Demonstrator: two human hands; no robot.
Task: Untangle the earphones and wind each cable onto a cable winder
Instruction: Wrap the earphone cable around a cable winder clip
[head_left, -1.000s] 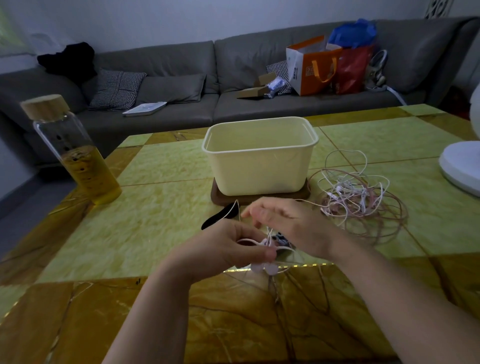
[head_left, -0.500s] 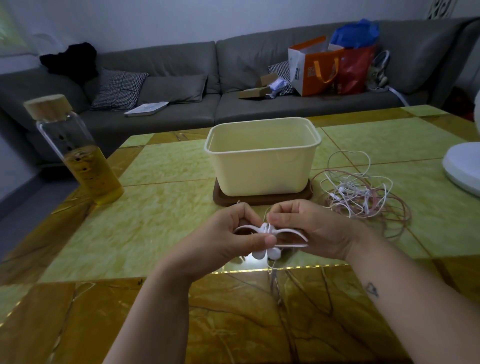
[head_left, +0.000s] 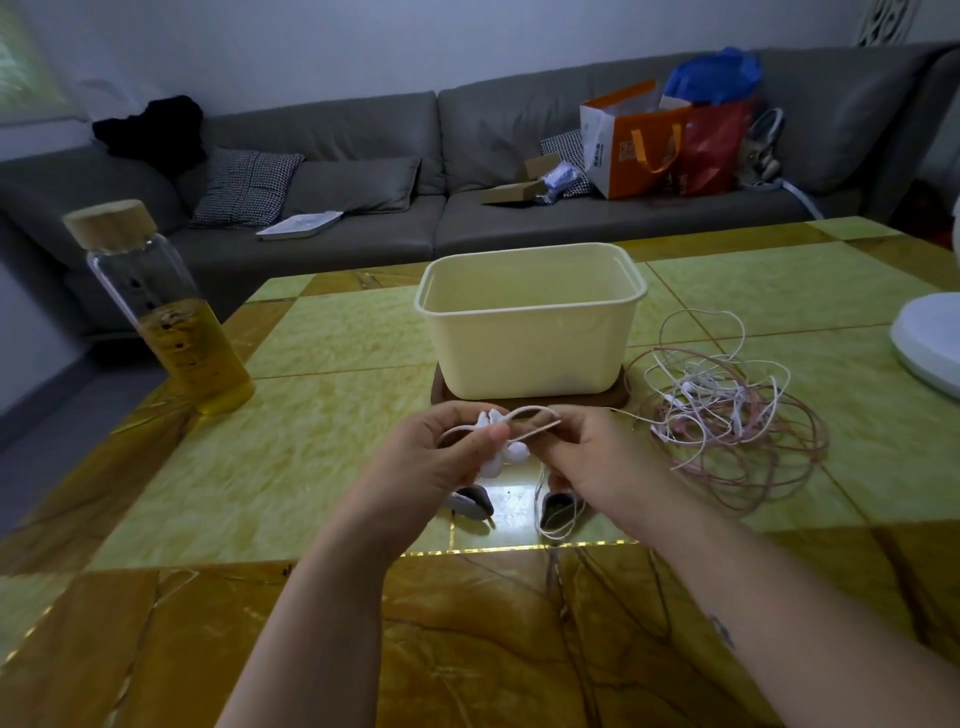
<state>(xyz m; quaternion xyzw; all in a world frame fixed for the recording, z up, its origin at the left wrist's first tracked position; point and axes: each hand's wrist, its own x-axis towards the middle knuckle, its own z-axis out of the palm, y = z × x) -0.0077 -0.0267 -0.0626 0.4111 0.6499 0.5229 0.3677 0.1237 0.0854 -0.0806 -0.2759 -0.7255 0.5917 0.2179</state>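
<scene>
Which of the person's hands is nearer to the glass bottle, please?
The left. The left hand is nearer the bottle, which stands at the table's far left; the right hand is beyond it, towards the tangled cables.

The table (head_left: 322, 467) is glossy, veined stone in yellow-green and amber squares. The cream tub (head_left: 530, 338) looks like matt plastic on a dark wooden base (head_left: 524, 404). The glass bottle (head_left: 166, 312) has a wooden cap; the sofa (head_left: 363, 156) is grey cloth.

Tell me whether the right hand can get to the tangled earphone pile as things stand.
Probably yes, once it lets go: the tangled pile lies uncovered on the table just right of the right hand, nothing between them. But that hand now pinches the white cable.
</scene>
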